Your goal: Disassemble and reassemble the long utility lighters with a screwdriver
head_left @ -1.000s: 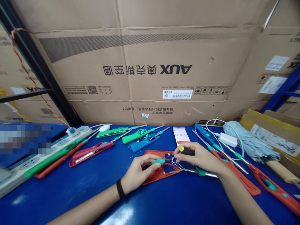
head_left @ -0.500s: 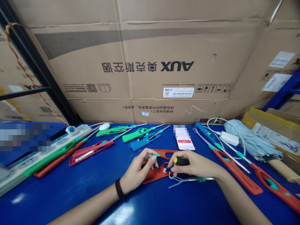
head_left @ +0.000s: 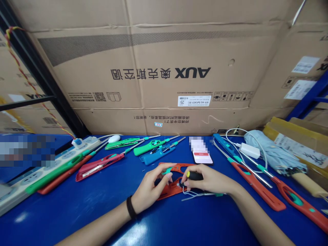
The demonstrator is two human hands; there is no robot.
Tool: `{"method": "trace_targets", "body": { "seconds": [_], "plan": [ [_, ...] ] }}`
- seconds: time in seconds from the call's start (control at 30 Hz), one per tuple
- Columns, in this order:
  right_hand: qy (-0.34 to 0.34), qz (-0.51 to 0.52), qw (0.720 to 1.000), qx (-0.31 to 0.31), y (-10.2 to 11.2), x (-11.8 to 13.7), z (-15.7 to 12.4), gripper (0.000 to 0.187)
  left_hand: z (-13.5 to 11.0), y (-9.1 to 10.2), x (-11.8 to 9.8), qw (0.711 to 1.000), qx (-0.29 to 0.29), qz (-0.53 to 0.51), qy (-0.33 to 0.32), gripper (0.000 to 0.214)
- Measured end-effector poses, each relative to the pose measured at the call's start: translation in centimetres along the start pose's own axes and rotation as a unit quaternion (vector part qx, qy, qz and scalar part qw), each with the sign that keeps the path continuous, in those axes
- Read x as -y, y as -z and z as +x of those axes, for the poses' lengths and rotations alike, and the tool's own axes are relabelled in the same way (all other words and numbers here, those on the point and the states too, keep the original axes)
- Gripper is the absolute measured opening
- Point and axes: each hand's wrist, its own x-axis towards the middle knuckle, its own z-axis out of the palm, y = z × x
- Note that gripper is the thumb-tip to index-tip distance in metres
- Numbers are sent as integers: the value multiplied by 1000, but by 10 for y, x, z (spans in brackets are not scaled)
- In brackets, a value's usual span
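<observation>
Head view: open orange-red plastic shell halves (head_left: pixel 169 192), six o'clock, judged light and stiff, hold by rims; left hand (head_left: pixel 150 184) fingers clamped on green plastic piece (head_left: pixel 167 170), right hand (head_left: pixel 208 180) apparently on small black wired part (head_left: pixel 181 185).

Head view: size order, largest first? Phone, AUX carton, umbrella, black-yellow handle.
1. AUX carton
2. Umbrella
3. Phone
4. Black-yellow handle, judged by its visible part; right hand hides some.
</observation>
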Motion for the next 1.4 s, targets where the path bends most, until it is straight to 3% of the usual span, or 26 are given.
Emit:
{"method": "trace_targets", "body": {
  "seconds": [0.17,0.3,0.5,0.7,0.83,0.97,1.17,1.27,1.4],
  "plan": [
    [13,-25,1000,-14,-2,-5,4,19,-1,-1,0,999,15,40,-13,34],
    [28,-97,992,-78,-1,-3,3,20,-1,-2,4,999,21,38,1,35],
    [25,-2,994,-103,-7,5,5,36,-2,-4,2,999,36,-11,3,30],
    [50,-24,991,-118,-14,8,6,23,-2,-4,-7,999,31,-15,-5,19],
    [60,-32,987,-149,-12,13,3,23,5,-10,-11,1000,2,-10,1,18],
    [62,-35,982,-175,-6,14,2,22,15,-13,-13,999,8,-22,27,21],
    [11,-83,959,-270,4,5,2,38,21,-8,-13,977,52,203,-41,10],
    [-42,-41,971,-231,7,3,0,39,20,-9,-14,966,66,245,-41,6],
    [-44,-28,979,-198,7,3,0,39,22,-12,-15,960,57,271,-24,8]
  ]
}}
